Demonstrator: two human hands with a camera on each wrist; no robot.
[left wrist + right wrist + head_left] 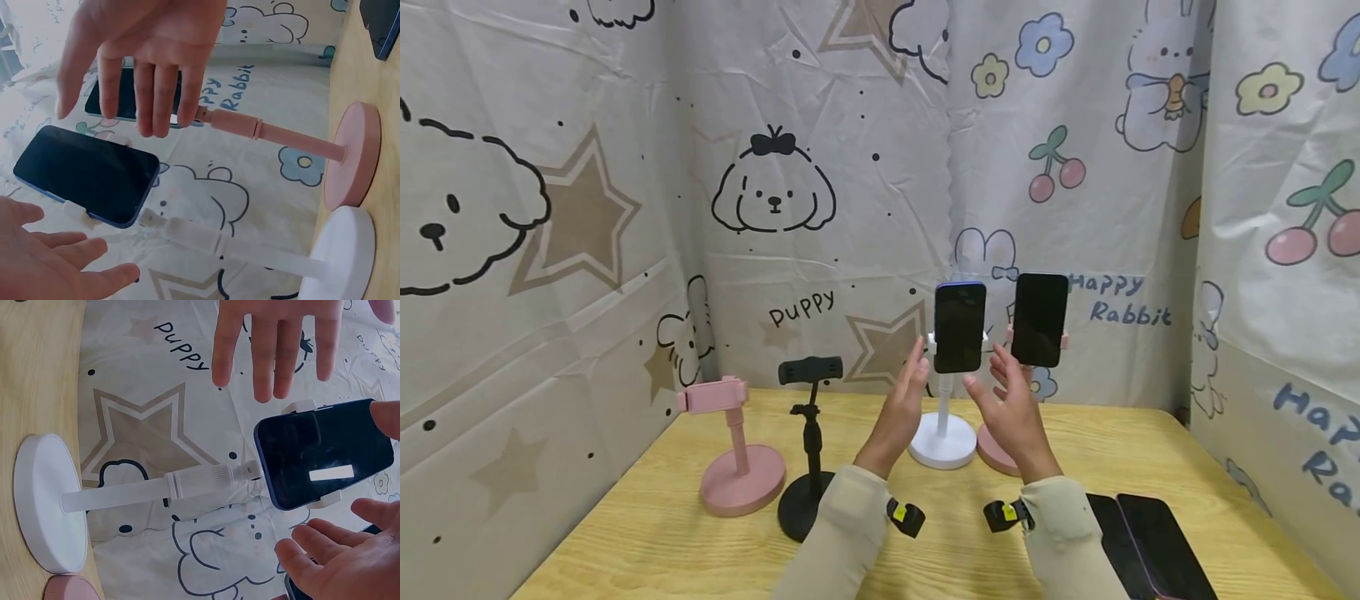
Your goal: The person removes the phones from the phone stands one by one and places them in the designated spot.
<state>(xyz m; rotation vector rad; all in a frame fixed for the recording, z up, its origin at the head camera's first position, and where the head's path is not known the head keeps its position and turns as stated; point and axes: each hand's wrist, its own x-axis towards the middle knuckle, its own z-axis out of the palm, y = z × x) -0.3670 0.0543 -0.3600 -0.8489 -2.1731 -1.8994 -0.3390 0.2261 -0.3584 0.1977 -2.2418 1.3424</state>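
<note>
A dark phone with a blue edge sits upright in the side clamps of a white phone stand. My left hand is just left of it, fingers extended and apart from the phone. On the other side my right hand has its fingers spread, palm turned inward, holding nothing. In the right wrist view, the phone shows between both hands, gripped by white clamps top and bottom. Behind my right hand, a second phone is mounted on a pink stand, whose base is partly hidden in the head view.
To the left stand another pink phone stand and a black phone stand, both without phones. Two dark phones lie flat at the table's right, partly behind my right sleeve. A printed curtain surrounds the wooden table.
</note>
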